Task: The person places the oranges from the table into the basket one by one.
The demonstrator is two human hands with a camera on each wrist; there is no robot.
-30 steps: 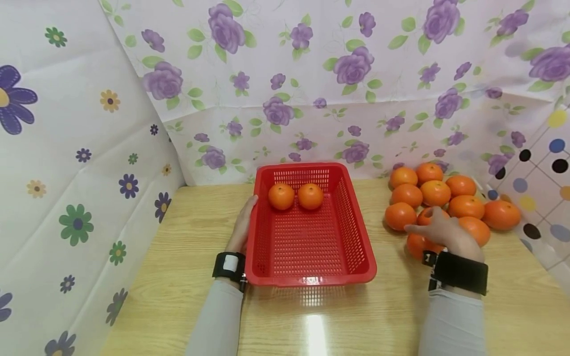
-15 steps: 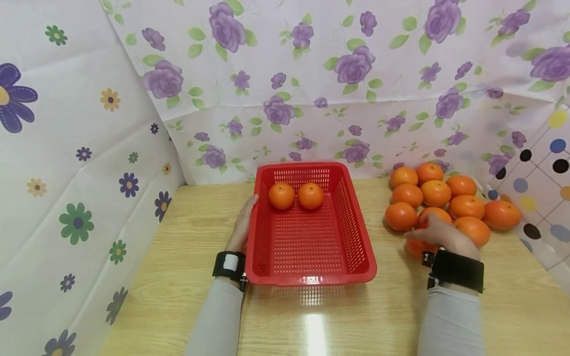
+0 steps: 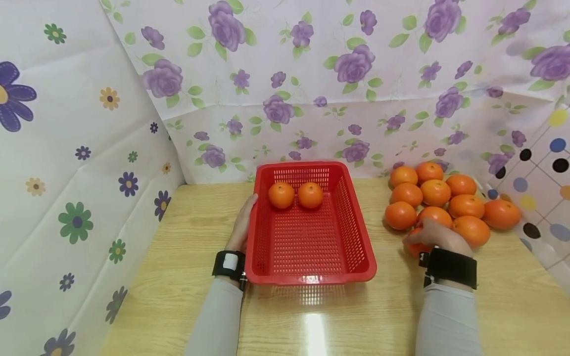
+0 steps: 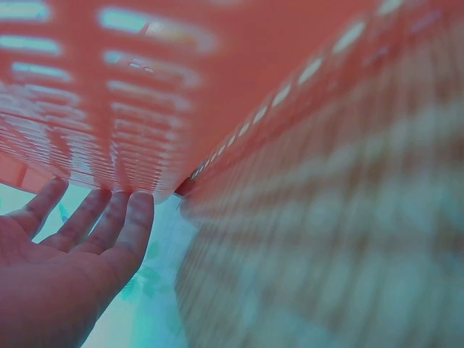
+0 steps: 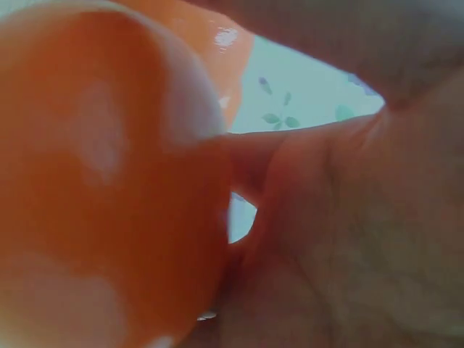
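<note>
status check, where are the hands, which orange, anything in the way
Left hand against basket side. Right hand round front orange, lifted or not unclear. Two oranges in basket. Other oranges close behind front one.

Across the lower half of the head view, a light yellow-brown wood-grain tabletop (image 3: 169, 291), glossy, with a bright streak of reflected light at bottom centre. At the middle of the frame, upright on the wood, a red perforated plastic basket (image 3: 310, 280). Right of centre, well apart from that, ten loose oranges (image 3: 435, 193) in uneven rows, many touching, the rightmost near the tabletop's right edge. At the cluster's lower left, one more orange (image 3: 415, 248), partly covered, contact with the wood impossible to tell. In the left wrist view, wood blurred at right.
</note>
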